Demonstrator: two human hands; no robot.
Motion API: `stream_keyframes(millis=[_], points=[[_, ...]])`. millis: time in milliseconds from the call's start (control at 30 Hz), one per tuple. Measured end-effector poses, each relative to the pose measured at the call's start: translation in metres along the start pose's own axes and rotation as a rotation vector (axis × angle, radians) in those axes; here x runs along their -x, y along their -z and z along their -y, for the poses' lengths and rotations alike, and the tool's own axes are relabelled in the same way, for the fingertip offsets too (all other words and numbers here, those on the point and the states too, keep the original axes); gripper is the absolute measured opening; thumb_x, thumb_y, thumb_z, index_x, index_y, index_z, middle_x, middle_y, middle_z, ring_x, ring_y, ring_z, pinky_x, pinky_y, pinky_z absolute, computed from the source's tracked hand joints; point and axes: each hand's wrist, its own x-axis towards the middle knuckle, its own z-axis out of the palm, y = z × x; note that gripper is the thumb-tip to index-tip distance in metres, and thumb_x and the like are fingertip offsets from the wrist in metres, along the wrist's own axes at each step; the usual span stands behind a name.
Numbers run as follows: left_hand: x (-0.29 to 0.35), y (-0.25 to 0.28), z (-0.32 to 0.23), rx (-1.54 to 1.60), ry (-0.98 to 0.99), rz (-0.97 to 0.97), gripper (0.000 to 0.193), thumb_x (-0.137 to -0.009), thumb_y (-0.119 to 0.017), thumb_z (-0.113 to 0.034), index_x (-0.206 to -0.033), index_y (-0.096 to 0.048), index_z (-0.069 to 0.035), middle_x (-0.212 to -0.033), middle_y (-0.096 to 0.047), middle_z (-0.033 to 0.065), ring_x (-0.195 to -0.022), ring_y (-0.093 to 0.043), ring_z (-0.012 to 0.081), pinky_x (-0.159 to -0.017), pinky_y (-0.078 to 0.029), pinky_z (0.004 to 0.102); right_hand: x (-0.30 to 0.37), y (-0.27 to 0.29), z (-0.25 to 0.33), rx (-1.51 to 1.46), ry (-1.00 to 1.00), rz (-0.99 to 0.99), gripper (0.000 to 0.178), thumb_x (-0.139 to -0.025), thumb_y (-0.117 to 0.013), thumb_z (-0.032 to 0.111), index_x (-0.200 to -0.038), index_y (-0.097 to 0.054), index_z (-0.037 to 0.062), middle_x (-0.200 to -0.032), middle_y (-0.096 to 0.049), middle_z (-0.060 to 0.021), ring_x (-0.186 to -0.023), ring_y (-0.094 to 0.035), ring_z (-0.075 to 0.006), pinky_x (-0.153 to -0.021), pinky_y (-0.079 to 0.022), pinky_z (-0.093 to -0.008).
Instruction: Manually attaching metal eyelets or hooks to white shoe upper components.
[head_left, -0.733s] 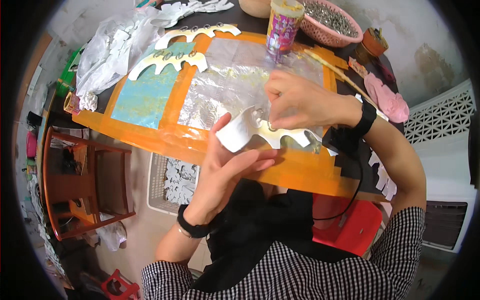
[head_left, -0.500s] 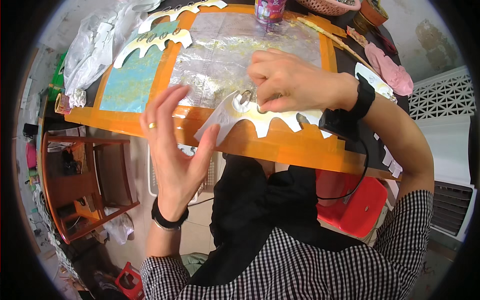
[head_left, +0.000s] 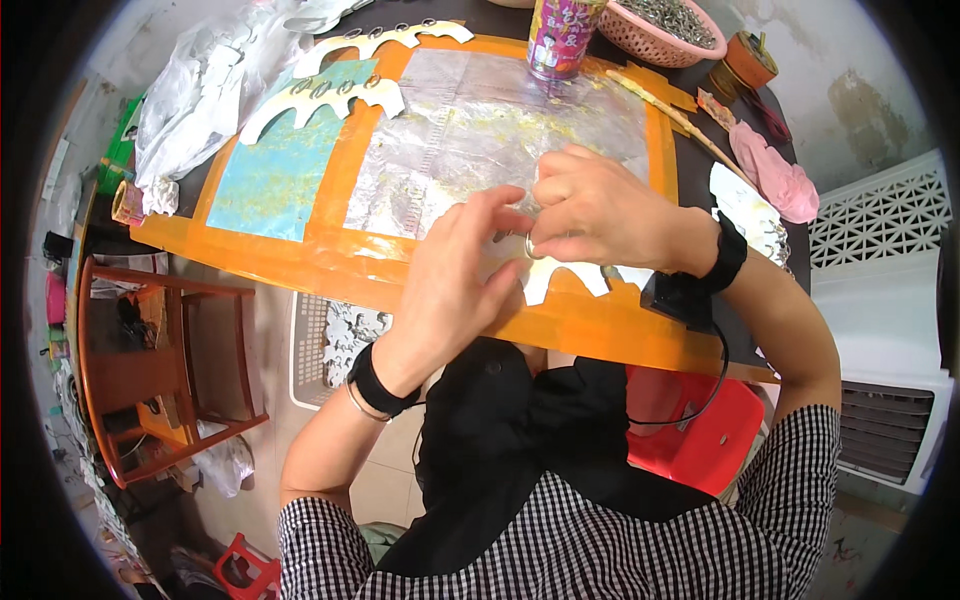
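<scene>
A white, yellow-smeared scalloped card (head_left: 567, 272) lies at the near edge of the table, largely covered by my hands. My right hand (head_left: 610, 215) is closed in a pinch on a small metal ring (head_left: 530, 247) that stands up from the card. Over the card's left end, my left hand (head_left: 455, 275) curls its fingers and thumb around it, close to the ring; its exact contact is partly hidden. Two similar cards with several rings standing on them rest at the far left, the nearer card (head_left: 325, 103) and the farther card (head_left: 385, 40).
Orange tape (head_left: 600, 335) borders the plastic-covered table. A purple cup (head_left: 562, 38), a pink basket (head_left: 665, 30) of metal pieces and a thin stick (head_left: 665, 110) stand or lie at the back. Plastic bags (head_left: 205, 90) fill the left; a pink cloth (head_left: 770, 170) lies right, beside a black device (head_left: 680, 298).
My left hand has moved right and in from beside the card, its spread fingers now curled over the card's left end. My right hand stays pinched at the ring. The view has shifted slightly.
</scene>
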Motion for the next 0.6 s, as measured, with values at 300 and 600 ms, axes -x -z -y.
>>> stream_keyframes(millis=[300, 600], points=[[-0.006, 0.000, 0.007, -0.264, -0.172, -0.049, 0.064, -0.078, -0.078, -0.007, -0.137, -0.055, -0.011, -0.112, -0.073, 0.0084, -0.118, -0.057, 0.0339, -0.101, -0.043, 0.0446, -0.002, -0.004, -0.001, -0.024, 0.024, -0.071, 0.010, -0.080, -0.075, 0.016, -0.079, -0.072, 0.0073, -0.080, -0.059, -0.0037, -0.093, -0.055, -0.0249, -0.085, -0.043, -0.0399], [-0.010, -0.001, 0.008, -0.206, -0.148, -0.013, 0.061, -0.079, -0.079, -0.010, -0.135, -0.054, -0.009, -0.113, -0.073, 0.0040, -0.117, -0.056, 0.0301, -0.100, -0.042, 0.0433, -0.003, -0.005, -0.004, -0.454, -0.301, -0.076, 0.006, -0.075, -0.076, 0.008, -0.074, -0.072, 0.0036, -0.067, -0.056, -0.0039, -0.072, -0.053, -0.0191, -0.062, -0.043, -0.0341]])
